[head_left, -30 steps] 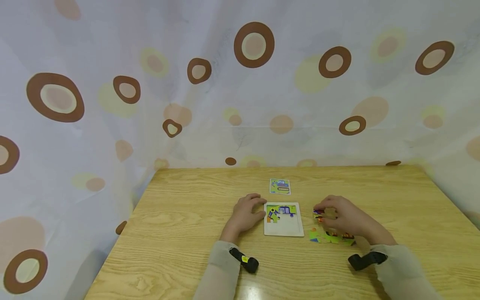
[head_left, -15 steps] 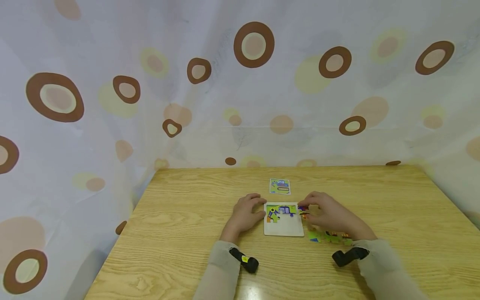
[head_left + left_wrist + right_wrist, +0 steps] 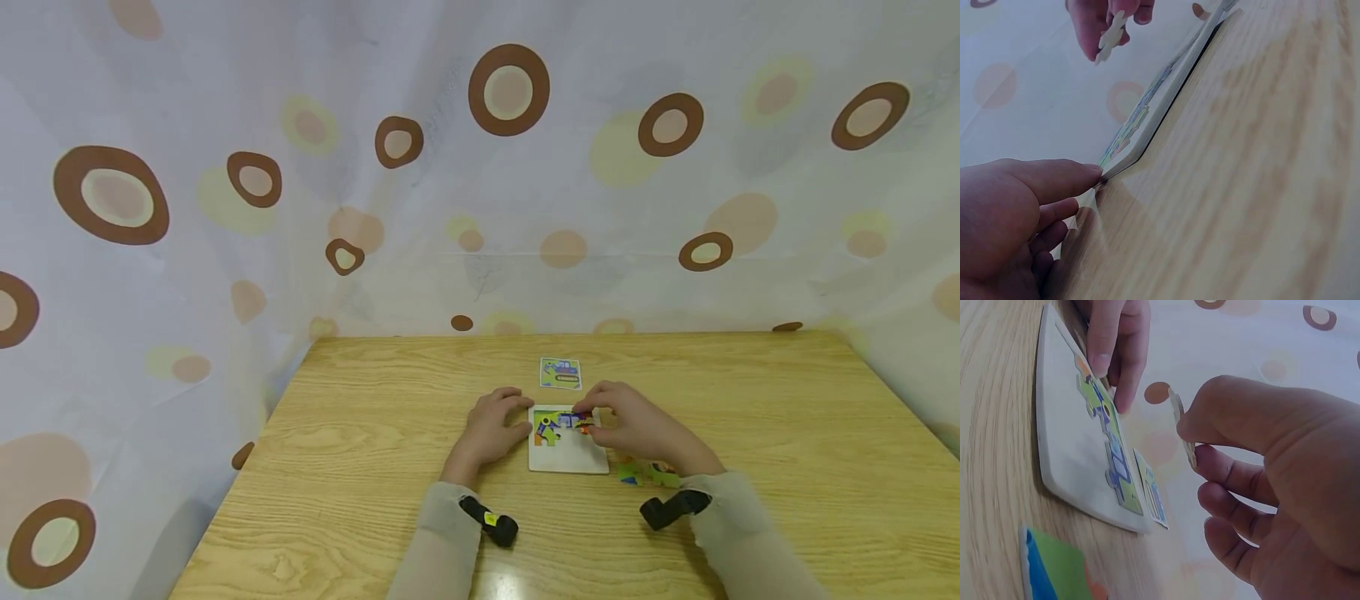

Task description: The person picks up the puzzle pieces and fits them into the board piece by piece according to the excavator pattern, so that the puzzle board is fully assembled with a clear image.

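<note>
A white square puzzle tray (image 3: 567, 461) lies on the wooden table, with joined excavator pieces (image 3: 1110, 434) along its far side and left. My left hand (image 3: 489, 429) rests at the tray's left edge, thumb and index fingertips spread along it. Over the tray's right half, my right hand (image 3: 637, 427) pinches a jigsaw piece (image 3: 1184, 428) between thumb and fingers. The right wrist view shows this piece edge-on and raised clear of the tray. From the head its colours are purple, yellow and orange, partly covered by the fingers.
A small picture card (image 3: 560, 373) of an excavator lies just beyond the tray. Loose green pieces (image 3: 628, 472) lie right of the tray, partly under my right forearm's side. A patterned curtain (image 3: 510, 192) hangs behind the table.
My right hand has moved left with the jigsaw piece, from above the loose pieces to over the tray. My left hand has stayed at the tray's edge.
</note>
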### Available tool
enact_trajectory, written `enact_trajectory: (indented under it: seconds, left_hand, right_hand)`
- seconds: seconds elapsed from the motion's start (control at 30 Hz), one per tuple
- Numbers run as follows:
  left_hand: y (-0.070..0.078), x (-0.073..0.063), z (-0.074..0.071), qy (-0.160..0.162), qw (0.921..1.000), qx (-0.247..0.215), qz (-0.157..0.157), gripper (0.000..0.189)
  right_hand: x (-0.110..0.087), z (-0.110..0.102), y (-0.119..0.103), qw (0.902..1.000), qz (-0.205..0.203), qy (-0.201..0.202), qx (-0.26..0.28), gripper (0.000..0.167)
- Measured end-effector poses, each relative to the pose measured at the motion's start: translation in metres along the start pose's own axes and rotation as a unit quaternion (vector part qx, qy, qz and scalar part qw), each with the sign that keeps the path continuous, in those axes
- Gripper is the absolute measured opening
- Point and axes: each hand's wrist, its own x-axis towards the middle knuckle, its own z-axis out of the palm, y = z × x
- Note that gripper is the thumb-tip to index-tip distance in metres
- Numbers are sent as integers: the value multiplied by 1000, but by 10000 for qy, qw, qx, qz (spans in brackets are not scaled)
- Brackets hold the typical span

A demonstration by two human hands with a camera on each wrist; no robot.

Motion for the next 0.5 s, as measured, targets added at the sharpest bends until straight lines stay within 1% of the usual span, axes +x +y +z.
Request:
enact_trajectory:
  seconds: [0.27, 0.5]
  left_hand:
    - [-1, 0, 1, 20, 10000, 38, 5, 37]
    - [-1, 1, 0, -21, 10000, -1, 28, 37]
  right_hand:
    - [7, 7, -2, 9994, -345, 1, -28, 25]
    - [8, 11, 1, 9996, -248, -120, 31, 26]
